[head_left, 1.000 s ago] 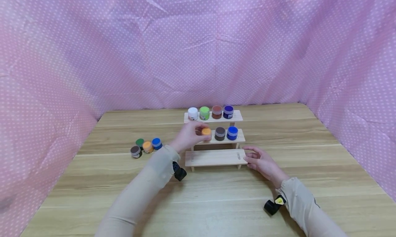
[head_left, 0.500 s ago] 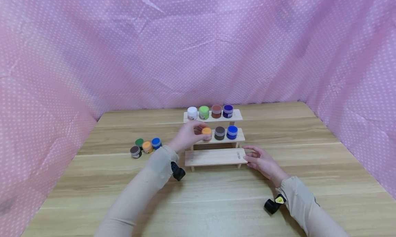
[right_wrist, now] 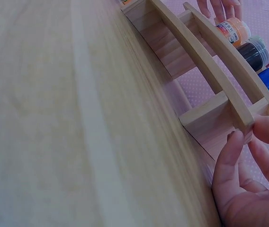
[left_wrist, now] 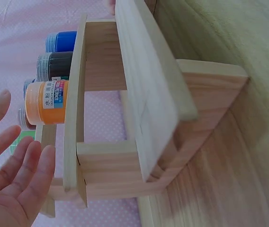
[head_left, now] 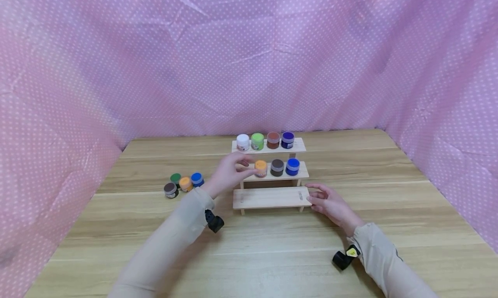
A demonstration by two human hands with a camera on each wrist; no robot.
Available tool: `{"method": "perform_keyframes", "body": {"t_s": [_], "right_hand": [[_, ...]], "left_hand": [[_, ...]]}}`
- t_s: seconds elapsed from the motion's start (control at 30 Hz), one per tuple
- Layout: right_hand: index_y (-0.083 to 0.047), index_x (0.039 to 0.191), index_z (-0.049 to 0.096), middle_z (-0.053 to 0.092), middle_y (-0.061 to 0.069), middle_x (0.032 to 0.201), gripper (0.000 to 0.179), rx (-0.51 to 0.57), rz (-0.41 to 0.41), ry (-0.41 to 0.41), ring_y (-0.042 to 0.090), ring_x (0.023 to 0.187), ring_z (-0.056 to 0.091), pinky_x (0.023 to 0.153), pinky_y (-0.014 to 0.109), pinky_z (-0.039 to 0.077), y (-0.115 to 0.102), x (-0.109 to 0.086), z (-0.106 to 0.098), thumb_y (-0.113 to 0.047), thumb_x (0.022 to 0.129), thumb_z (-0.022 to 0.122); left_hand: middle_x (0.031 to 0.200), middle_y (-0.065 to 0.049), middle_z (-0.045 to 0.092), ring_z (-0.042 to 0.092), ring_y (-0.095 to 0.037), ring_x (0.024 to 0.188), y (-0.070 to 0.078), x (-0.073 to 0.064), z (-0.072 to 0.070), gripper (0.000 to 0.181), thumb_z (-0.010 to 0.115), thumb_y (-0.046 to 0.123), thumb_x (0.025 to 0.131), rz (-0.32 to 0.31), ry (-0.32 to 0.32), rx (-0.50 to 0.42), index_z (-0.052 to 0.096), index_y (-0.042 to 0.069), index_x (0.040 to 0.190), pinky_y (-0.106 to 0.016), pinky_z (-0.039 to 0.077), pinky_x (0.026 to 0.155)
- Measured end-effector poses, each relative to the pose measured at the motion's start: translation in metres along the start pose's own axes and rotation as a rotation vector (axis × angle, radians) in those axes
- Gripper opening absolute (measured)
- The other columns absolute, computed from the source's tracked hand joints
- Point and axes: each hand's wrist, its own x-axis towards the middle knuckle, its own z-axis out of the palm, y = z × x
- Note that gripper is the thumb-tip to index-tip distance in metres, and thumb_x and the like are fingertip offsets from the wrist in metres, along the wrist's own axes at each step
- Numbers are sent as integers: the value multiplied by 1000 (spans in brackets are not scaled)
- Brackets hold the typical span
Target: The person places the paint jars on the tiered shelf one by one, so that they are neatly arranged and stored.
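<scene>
An orange paint jar point(head_left: 260, 168) stands on the middle step of a three-step wooden display rack point(head_left: 268, 197). Just left of it is my left hand point(head_left: 229, 173), fingers parted and holding nothing; a gap shows between them and the jar in the left wrist view. To the jar's right on that step are a dark brown paint jar point(head_left: 277, 168) and a blue paint jar point(head_left: 292, 167). My right hand point(head_left: 330, 204) pinches the right end of the lowest step between thumb and fingers, as the right wrist view point(right_wrist: 253, 189) shows.
On the top step sit white point(head_left: 243, 142), light green point(head_left: 257, 141), red-brown point(head_left: 273, 140) and dark violet point(head_left: 288, 140) jars. Several more jars, one with an orange lid point(head_left: 186, 184), are grouped on the wooden table point(head_left: 272, 254) at left. A pink dotted curtain point(head_left: 249, 64) hangs behind.
My left hand has let go of the orange paint jar and drawn slightly left, leaving it on the middle step. The right hand keeps its place at the rack's end.
</scene>
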Motion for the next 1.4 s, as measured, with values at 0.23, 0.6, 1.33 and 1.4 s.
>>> {"method": "perform_keyframes", "body": {"t_s": [0.23,0.6,1.33,1.4], "right_hand": [[5,138,30,56,-2,97,55,0,-11,-4,4,83,57,71,19,52,1,-4,-2,-4,90,55],[5,138,29,56,-2,97,56,-7,-19,-24,5,83,57,71,19,52,11,-9,-7,-5,90,56],[8,138,27,58,-3,97,58,-2,-57,-57,5,84,58,72,19,52,16,-11,-15,-3,89,55],[8,138,27,58,-3,97,57,-8,-53,-54,5,84,58,72,19,51,16,-12,-14,-4,89,55]], "left_hand": [[112,-10,62,59,-22,99,-3,-16,-1,29,68,18,85,48,70,22,64,5,110,-31,56,83],[110,-8,63,61,-20,97,-9,-47,1,31,67,20,85,22,153,49,63,5,112,-33,57,80],[109,-8,64,62,-22,97,-29,-69,3,33,67,24,85,-49,178,31,63,8,113,-35,56,81],[110,-8,64,61,-21,99,-30,-71,3,34,67,27,86,-72,169,32,62,9,115,-35,56,82]]}}
